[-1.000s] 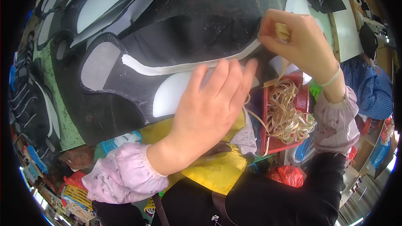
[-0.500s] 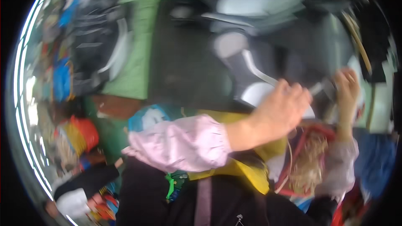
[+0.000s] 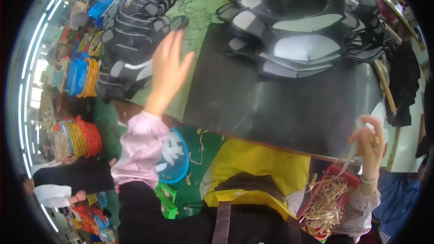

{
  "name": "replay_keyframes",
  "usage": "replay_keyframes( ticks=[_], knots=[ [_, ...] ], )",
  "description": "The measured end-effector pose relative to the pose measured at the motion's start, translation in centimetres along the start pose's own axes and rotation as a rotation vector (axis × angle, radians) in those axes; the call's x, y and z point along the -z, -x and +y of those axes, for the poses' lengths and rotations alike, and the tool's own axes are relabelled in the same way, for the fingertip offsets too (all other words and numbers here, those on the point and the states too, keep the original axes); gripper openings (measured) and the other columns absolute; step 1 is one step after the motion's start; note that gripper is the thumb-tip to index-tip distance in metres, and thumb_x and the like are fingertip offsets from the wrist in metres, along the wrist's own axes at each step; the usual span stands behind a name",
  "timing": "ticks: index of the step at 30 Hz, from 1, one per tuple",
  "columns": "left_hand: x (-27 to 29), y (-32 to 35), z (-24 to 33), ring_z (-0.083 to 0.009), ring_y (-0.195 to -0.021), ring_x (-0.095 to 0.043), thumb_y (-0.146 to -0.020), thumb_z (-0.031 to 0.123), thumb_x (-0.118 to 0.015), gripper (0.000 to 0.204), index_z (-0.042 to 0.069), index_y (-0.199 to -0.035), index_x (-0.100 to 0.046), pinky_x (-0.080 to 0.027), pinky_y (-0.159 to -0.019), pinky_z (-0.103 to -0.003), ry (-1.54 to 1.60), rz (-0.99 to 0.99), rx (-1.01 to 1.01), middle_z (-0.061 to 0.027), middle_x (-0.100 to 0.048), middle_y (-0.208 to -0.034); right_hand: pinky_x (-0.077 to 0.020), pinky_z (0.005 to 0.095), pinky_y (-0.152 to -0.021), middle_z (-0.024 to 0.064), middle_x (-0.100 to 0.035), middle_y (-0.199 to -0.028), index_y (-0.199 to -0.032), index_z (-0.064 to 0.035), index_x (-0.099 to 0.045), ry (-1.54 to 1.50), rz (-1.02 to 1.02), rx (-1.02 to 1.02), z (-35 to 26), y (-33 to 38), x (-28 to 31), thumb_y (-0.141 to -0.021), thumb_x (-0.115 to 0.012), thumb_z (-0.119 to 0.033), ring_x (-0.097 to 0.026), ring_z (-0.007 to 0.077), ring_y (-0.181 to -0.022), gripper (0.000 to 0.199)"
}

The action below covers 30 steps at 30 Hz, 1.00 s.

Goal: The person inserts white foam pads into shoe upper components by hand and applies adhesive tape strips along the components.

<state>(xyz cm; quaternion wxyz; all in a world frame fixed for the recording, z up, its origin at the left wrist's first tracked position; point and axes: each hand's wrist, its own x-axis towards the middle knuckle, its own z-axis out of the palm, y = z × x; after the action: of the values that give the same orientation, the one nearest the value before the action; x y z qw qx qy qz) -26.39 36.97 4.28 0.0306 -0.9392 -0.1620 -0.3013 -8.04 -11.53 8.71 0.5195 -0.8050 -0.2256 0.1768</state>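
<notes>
Bright, even daylight with glare streaks along the left rim, strong fisheye bending, slight motion blur.

— What can't you make out?
— The right hand [image 3: 370, 141] pinches something small and pale; its kind is too small to tell. The red basket [image 3: 337, 185] below that grip is half hidden by the sleeve.
— And the left hand [image 3: 168, 70]?
— Blurred, fingers spread; whether it touches the black pieces [image 3: 131, 31] beyond its fingertips, I cannot tell.
</notes>
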Motion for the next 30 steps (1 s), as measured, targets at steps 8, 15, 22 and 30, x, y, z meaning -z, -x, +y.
replay_keyframes(
  ticks=[8,15,22,30],
  knots=[
    [-6.8,-14.1,14.9,-0.0308,-0.108,-0.066,-0.090,0.019,-0.064,0.032,0.017,-0.121,-0.071,-0.053,-0.091,-0.040,0.477,-0.343,-0.207,-0.0110,-0.070,-0.121,-0.0418,0.0181,-0.057,0.0047,-0.067,-0.074,-0.142,-0.0021,-0.046,-0.036,-0.310,-0.213,-5.3,0.6,-2.7,-0.097,-0.047,0.001,-0.058,0.0056,-0.062,0.045],
    [2.1,-6.8,21.4,-0.0296,-0.098,-0.063,-0.078,0.012,-0.064,0.026,0.007,-0.103,-0.071,-0.051,-0.085,-0.041,0.584,0.225,-0.479,-0.0090,-0.067,-0.106,-0.0515,0.0228,-0.063,0.0147,-0.072,-0.079,-0.122,0.0100,-0.053,-0.434,-0.321,-0.228,-5.0,3.8,-1.2,-0.089,-0.072,-0.007,-0.069,0.0169,-0.069,0.041],
    [3.0,7.6,24.0,-0.0333,-0.124,-0.053,-0.077,0.018,-0.072,0.050,0.006,-0.125,-0.066,-0.042,-0.105,-0.049,0.933,-0.529,-0.286,-0.0143,-0.056,-0.129,-0.0456,0.0236,-0.058,0.0043,-0.067,-0.072,-0.087,0.0019,-0.064,0.020,-0.454,-0.139,-6.6,0.3,-5.6,-0.089,-0.073,-0.004,-0.060,0.0084,-0.063,0.011],
    [1.5,6.9,19.9,-0.0376,-0.124,-0.054,-0.070,0.007,-0.077,0.040,0.007,-0.110,-0.070,-0.045,-0.106,-0.054,0.785,-0.474,-0.336,-0.0115,-0.057,-0.117,-0.0499,0.0290,-0.057,0.0105,-0.067,-0.065,-0.088,-0.0010,-0.064,0.136,-0.338,-0.224,-3.5,-0.5,-10.2,-0.094,-0.066,-0.015,-0.070,0.0214,-0.060,0.015]
  ],
)
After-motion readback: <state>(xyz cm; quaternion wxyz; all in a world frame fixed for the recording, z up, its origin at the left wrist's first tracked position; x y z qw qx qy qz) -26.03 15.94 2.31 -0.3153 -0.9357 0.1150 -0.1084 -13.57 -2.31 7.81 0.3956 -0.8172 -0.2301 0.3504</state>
